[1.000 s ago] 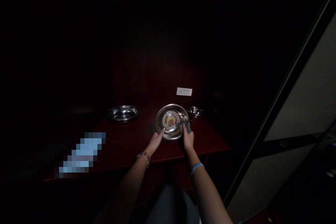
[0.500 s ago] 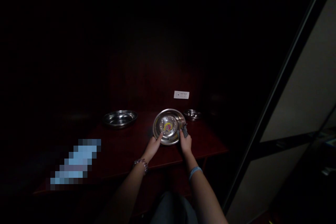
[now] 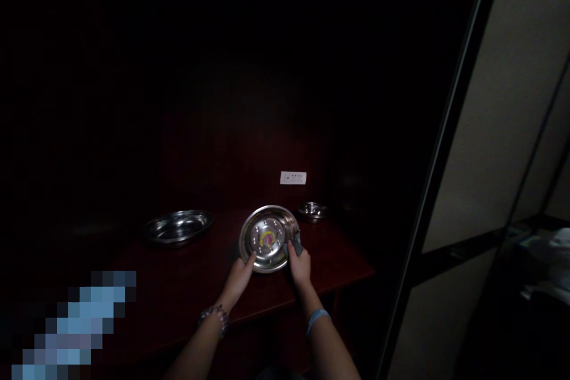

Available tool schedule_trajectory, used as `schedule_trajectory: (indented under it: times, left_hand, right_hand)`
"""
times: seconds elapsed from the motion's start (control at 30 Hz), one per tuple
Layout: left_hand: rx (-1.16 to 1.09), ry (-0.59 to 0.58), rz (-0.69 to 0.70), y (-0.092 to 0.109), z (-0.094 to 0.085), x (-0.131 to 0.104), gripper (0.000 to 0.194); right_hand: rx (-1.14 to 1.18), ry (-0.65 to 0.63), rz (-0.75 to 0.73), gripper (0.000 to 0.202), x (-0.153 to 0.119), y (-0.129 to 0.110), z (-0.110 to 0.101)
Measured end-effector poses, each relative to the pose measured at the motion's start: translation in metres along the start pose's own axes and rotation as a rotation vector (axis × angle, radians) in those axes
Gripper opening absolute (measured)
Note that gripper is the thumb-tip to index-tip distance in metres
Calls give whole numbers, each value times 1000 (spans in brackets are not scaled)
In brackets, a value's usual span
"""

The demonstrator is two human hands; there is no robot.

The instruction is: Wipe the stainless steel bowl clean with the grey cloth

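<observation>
A shiny round metal basin (image 3: 269, 238) with a yellow and red sticker in its centre is held tilted above the dark red table. My left hand (image 3: 241, 274) grips its lower left rim, thumb on the inside. At its right side my right hand (image 3: 298, 261) is closed on a grey cloth (image 3: 295, 246) that lies against the basin's inner wall and rim. Behind to the left, a wide metal basin (image 3: 179, 227) rests on the table, and a small metal bowl (image 3: 313, 211) stands at the back right.
The dark red table (image 3: 342, 261) ends at a front edge just below my hands. A white socket plate (image 3: 293, 178) is on the back wall. Pale panels (image 3: 472, 130) with a dark frame rise at the right. A pixelated blue patch is at lower left.
The camera view has shifted, so the table, basins and socket plate appear lower and further left. Both hands still hold the basin and cloth in nearly the same pose.
</observation>
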State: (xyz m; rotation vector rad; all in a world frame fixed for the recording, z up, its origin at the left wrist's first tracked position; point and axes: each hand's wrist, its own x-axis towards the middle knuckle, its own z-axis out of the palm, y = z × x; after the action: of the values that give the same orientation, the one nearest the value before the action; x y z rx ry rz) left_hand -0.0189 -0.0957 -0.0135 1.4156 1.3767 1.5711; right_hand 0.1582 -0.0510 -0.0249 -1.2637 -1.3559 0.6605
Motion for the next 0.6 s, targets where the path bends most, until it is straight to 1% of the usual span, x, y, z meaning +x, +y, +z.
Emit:
schedule_trajectory:
  times: [0.1,0.23,0.43,0.6]
  left_hand:
    - [3,2,0,0,1,0,50]
    - [-46,16,25,-3,2,2,51]
    - [-27,27,-7,1,3,0,43]
    - [-3,12,29,-3,2,0,40]
  right_hand:
    - [-1,-5,10,46,-1,-1,-1]
    - [21,-3,19,43,-2,-3,-3]
    - [28,13,12,41,-4,-5,-5]
    - [10,9,35,44,-6,-6,-6]
